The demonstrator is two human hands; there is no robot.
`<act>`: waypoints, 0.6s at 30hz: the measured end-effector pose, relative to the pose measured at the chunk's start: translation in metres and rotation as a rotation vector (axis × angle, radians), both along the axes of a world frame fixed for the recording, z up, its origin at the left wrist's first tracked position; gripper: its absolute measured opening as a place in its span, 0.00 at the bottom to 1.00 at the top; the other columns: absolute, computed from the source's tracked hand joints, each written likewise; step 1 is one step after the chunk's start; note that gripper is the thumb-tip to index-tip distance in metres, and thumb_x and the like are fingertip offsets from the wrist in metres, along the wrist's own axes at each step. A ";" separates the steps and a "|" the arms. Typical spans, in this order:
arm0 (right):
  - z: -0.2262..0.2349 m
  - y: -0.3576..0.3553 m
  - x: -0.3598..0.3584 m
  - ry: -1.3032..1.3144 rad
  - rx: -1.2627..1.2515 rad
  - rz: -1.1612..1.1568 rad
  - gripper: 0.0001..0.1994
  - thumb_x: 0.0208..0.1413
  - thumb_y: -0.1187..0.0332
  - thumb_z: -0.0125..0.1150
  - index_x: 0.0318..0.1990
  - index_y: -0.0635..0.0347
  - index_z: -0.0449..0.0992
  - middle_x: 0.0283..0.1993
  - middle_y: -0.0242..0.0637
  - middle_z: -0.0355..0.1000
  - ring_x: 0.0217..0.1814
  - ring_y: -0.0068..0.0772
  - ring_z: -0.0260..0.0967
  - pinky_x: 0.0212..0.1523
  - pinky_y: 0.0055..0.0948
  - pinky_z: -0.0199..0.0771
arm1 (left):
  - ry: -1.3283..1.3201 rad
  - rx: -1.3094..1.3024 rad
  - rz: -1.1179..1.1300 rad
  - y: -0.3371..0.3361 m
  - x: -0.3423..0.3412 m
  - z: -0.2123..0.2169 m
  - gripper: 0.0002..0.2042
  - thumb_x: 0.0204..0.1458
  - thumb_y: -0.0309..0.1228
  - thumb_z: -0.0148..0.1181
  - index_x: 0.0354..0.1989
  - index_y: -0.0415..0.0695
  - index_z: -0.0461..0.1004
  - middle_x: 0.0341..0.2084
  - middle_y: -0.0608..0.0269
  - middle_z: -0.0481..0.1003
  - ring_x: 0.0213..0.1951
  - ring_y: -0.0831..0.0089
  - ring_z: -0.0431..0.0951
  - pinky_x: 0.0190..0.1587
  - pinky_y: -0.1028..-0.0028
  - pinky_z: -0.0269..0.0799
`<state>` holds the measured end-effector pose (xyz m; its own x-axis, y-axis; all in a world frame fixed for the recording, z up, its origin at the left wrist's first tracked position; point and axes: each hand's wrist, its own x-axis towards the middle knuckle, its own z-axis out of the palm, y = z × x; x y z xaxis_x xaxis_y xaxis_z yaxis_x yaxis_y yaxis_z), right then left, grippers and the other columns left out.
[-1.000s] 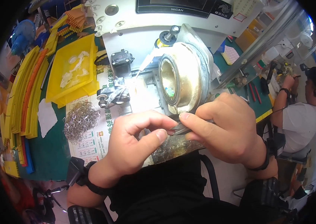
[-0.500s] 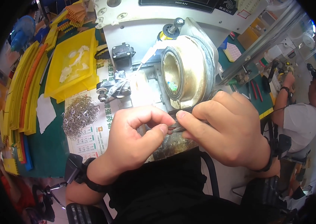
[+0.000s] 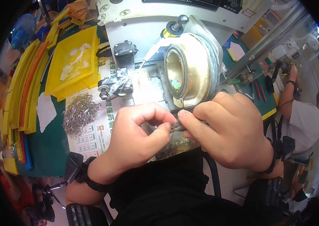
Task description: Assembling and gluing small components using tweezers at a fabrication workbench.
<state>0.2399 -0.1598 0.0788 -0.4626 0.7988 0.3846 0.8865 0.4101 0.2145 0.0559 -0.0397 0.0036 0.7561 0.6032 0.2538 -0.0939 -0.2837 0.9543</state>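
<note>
My left hand (image 3: 138,135) is closed in a pinch, thumb against forefinger, in front of the machine. Whatever lies between those fingertips is too small and covered to name. Meeting it fingertip to fingertip, my right hand (image 3: 229,132) is wrapped round a small grey metal tool (image 3: 179,128); its tip shows between the hands, and the fingers hide most of it, so its kind is unclear. Just beyond the hands stands a brass-coloured grinding-type wheel (image 3: 201,71) with a hollow, ring-shaped front. A tangled heap of small silvery metal pieces (image 3: 81,115) lies left of my left hand.
A yellow tray (image 3: 56,77) holding white scraps sits at the left. Beside it are stacked yellow and orange strips (image 3: 20,90) and a white paper piece (image 3: 46,113). A black clamp fixture (image 3: 125,52) stands near the wheel. Another person (image 3: 306,116) works at the right.
My hands keep nearly the same place and grip, with a slight shift at the fingertips. The view has tilted a little. At the right, the other person has moved slightly.
</note>
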 end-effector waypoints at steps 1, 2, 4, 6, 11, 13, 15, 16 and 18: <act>0.000 0.000 0.000 -0.002 0.003 -0.001 0.17 0.45 0.65 0.71 0.43 0.62 0.83 0.33 0.31 0.72 0.30 0.31 0.67 0.27 0.32 0.59 | 0.008 0.007 0.000 0.000 0.000 0.000 0.02 0.52 0.21 0.61 0.31 0.35 0.79 0.27 0.67 0.79 0.31 0.83 0.75 0.37 0.79 0.71; 0.001 -0.001 0.000 -0.005 -0.016 -0.003 0.17 0.45 0.65 0.71 0.43 0.62 0.83 0.33 0.32 0.72 0.30 0.31 0.67 0.27 0.32 0.59 | 0.011 0.009 -0.001 0.000 0.001 0.000 0.02 0.52 0.21 0.61 0.31 0.36 0.79 0.27 0.67 0.79 0.31 0.83 0.75 0.37 0.79 0.71; 0.000 -0.001 0.001 -0.008 -0.034 -0.005 0.17 0.45 0.65 0.71 0.43 0.62 0.83 0.34 0.32 0.72 0.30 0.31 0.67 0.27 0.32 0.59 | 0.013 0.013 -0.003 0.000 0.002 0.000 0.02 0.52 0.22 0.61 0.31 0.36 0.79 0.26 0.67 0.79 0.31 0.83 0.75 0.37 0.79 0.71; -0.002 -0.001 0.001 -0.019 -0.037 0.002 0.17 0.45 0.64 0.71 0.44 0.61 0.83 0.34 0.32 0.72 0.30 0.31 0.67 0.27 0.32 0.59 | 0.008 0.011 -0.007 0.000 0.002 0.001 0.02 0.52 0.22 0.62 0.31 0.36 0.79 0.26 0.67 0.79 0.31 0.83 0.75 0.37 0.79 0.71; -0.007 -0.001 0.004 0.073 0.015 0.005 0.17 0.48 0.63 0.70 0.45 0.60 0.82 0.34 0.32 0.72 0.30 0.33 0.67 0.27 0.33 0.61 | -0.008 -0.147 -0.040 0.000 0.001 0.001 0.08 0.58 0.26 0.57 0.31 0.35 0.79 0.27 0.65 0.79 0.31 0.82 0.74 0.37 0.78 0.71; -0.009 0.000 0.005 0.121 0.026 0.006 0.17 0.49 0.62 0.70 0.45 0.60 0.82 0.33 0.32 0.71 0.29 0.34 0.67 0.27 0.33 0.62 | -0.042 -0.224 -0.060 -0.001 0.002 0.000 0.08 0.59 0.26 0.55 0.32 0.35 0.79 0.28 0.64 0.79 0.32 0.82 0.74 0.38 0.78 0.71; -0.010 0.000 0.008 0.101 0.066 0.008 0.16 0.49 0.61 0.69 0.44 0.60 0.82 0.33 0.30 0.70 0.31 0.30 0.66 0.28 0.31 0.60 | -0.107 -0.301 -0.077 -0.001 0.002 -0.002 0.09 0.60 0.26 0.53 0.33 0.35 0.79 0.29 0.64 0.79 0.33 0.81 0.75 0.39 0.78 0.71; -0.010 0.000 0.009 0.094 0.061 0.009 0.16 0.50 0.61 0.69 0.44 0.60 0.82 0.33 0.29 0.70 0.32 0.29 0.66 0.28 0.30 0.59 | -0.083 -0.273 -0.080 -0.001 0.002 -0.002 0.08 0.59 0.26 0.55 0.35 0.34 0.79 0.29 0.63 0.80 0.34 0.80 0.76 0.40 0.77 0.72; -0.011 0.000 0.010 0.103 0.058 0.014 0.16 0.50 0.61 0.69 0.44 0.60 0.81 0.33 0.29 0.70 0.32 0.29 0.66 0.28 0.30 0.59 | -0.059 -0.244 -0.082 0.000 0.000 -0.003 0.07 0.58 0.25 0.57 0.36 0.34 0.80 0.30 0.62 0.81 0.34 0.79 0.78 0.40 0.75 0.74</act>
